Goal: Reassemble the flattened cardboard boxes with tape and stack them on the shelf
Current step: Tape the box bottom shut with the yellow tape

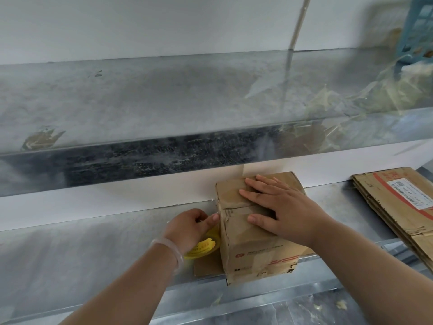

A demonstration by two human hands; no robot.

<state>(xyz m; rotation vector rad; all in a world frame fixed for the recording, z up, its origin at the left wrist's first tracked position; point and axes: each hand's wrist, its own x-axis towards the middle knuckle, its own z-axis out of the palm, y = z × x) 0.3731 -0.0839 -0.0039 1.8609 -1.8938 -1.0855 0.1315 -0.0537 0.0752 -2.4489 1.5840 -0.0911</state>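
Right hand (pixel 285 212) flat on cardboard box (pixel 253 249)

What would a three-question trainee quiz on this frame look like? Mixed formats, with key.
1. True or false: the right hand lies flat, fingers straight, on top of the cardboard box.
2. The left hand grips: A) scissors, B) a yellow tape roll, C) a marker.
3. Fill in: on the shelf, the flattened boxes lie to the person's ____ of the cardboard box.

Key: 1 true; 2 B; 3 right.
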